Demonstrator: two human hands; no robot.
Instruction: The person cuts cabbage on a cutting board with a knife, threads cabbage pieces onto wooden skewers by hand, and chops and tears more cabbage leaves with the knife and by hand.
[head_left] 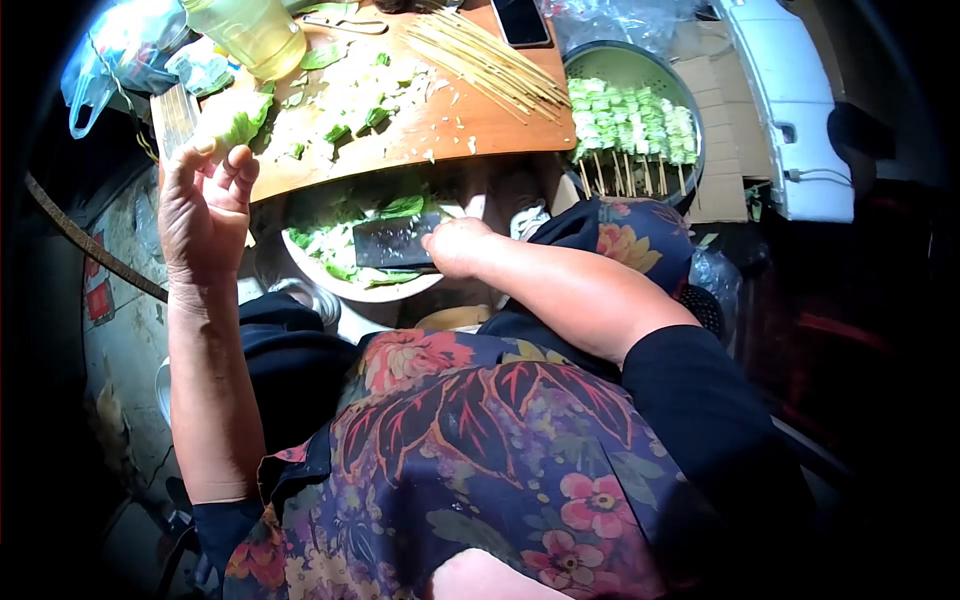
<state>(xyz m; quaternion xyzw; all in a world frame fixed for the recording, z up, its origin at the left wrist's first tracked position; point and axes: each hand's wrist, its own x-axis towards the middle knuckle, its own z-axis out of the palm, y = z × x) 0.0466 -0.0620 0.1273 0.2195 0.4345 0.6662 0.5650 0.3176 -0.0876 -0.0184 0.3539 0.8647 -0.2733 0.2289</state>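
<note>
My left hand point(212, 190) is raised at the table's left edge, its fingers closed on a piece of leafy green vegetable point(238, 118). Low over a white basin point(372, 292), my right hand point(460, 246) grips a cleaver point(395, 243) with a dark, wide blade that points left. Green leaf scraps point(335, 262) lie in the basin around the blade. On the orange-brown table point(480, 135) just beyond are chopped pale and green pieces point(365, 100).
A bundle of bare wooden skewers point(485, 62), a phone point(521, 20), a yellowish pitcher point(248, 32) and a small knife point(345, 24) lie or stand on the table. At right, a round colander point(698, 110) holds skewered greens point(630, 120), beside cardboard point(715, 150) and a white box point(790, 110).
</note>
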